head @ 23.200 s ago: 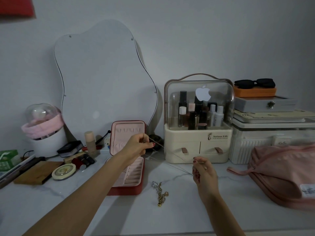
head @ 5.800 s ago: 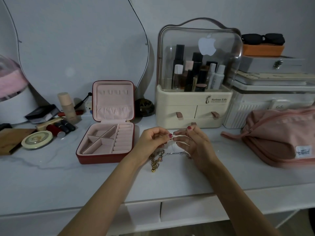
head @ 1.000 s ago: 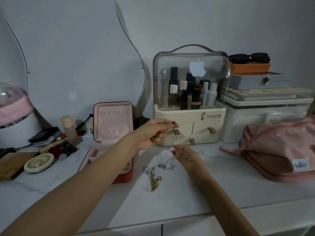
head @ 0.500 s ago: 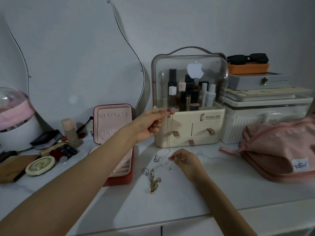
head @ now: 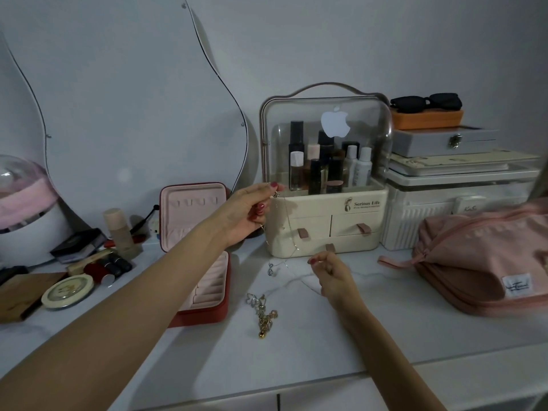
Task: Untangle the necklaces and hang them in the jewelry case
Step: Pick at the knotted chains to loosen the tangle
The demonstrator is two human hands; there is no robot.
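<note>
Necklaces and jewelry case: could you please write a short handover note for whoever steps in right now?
Left hand pinches the top of a thin chain, raised in front of the cosmetics organizer. Right hand pinches its lower part just above the countertop; a small pendant dangles there. The gold necklace clump lies untouched. The jewelry case stands open; no chain shows on its lid hooks. Left: free the chain, hang it, then the clump.

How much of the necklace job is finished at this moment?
Done: the jewelry case stands open, though no chain visibly hangs inside. In hand: left hand lifts a thin silver necklace; right hand pinches its lower part. Left: hanging it, then the gold tangle.
</note>
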